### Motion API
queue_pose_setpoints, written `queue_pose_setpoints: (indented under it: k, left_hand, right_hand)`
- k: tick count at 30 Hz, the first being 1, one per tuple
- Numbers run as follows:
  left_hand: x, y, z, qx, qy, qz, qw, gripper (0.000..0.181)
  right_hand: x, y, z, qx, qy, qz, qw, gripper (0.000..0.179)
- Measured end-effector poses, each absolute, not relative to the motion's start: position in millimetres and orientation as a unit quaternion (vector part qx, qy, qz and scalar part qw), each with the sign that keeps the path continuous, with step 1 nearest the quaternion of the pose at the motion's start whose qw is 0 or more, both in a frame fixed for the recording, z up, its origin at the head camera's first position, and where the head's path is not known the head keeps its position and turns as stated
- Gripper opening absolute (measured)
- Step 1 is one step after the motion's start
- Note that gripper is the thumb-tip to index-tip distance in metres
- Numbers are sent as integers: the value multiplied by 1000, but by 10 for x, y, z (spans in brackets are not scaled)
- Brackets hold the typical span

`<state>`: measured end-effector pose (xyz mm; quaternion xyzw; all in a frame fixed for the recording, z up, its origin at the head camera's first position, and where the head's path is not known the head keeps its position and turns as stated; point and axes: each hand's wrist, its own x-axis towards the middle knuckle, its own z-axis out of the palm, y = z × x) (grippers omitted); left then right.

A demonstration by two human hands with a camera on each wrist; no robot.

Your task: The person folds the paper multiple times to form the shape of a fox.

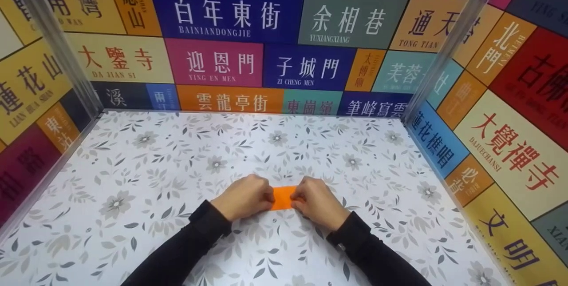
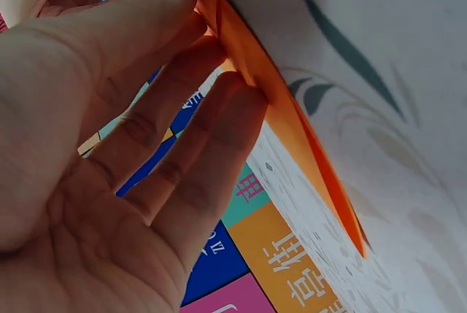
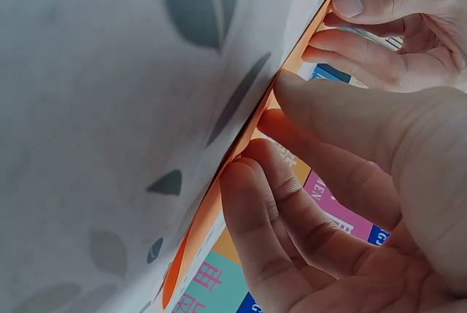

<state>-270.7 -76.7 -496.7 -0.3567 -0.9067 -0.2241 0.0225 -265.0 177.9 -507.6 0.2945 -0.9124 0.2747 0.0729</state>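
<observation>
One orange paper (image 1: 284,198) was held between two hands, low at the floral table (image 1: 168,168); whether it touched the surface could not be told. The left hand (image 1: 246,197) pinched one end between thumb and fingers, the right hand (image 1: 321,201) the other. In the head view they hid both ends; the wrist views showed folds too edge-on to count. Two black sleeves (image 1: 177,250) were cut off below, three sign-covered walls (image 1: 222,15) above.

At lower right, your right hand (image 3: 372,189) pinches orange paper (image 3: 204,214); your left hand (image 3: 423,10) grips its upper-right end, beside the leaf-patterned table (image 3: 87,109).
</observation>
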Motion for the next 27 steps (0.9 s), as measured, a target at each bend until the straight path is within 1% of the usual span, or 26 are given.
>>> queue_pose_setpoints:
  k: [3,7,10,12,20,27]
  left_hand:
    - [-2724,-760,-4956,-340,-909,-241,20,8]
    - [-2760,-756,-4946,-321,-911,-258,35,4]
    - [-2798,-742,-4927,-297,-913,-275,42,3]
    - [-2827,-722,-4906,-282,-915,-286,37,4]
    - [-2997,-596,-4859,-243,-932,-269,-5,5]
    - [-3123,-547,-4867,-191,-943,-267,-63,18]
  right_hand:
    - [-2656,1780,-5075,287,-914,280,60,10]
    - [-2655,1786,-5077,276,-918,281,47,11]
    - [-2659,1792,-5077,275,-919,279,49,11]
    - [-2663,1793,-5075,276,-919,278,53,11]
    - [-2680,1790,-5077,276,-915,288,57,12]
    - [-2658,1800,-5075,290,-912,285,60,11]
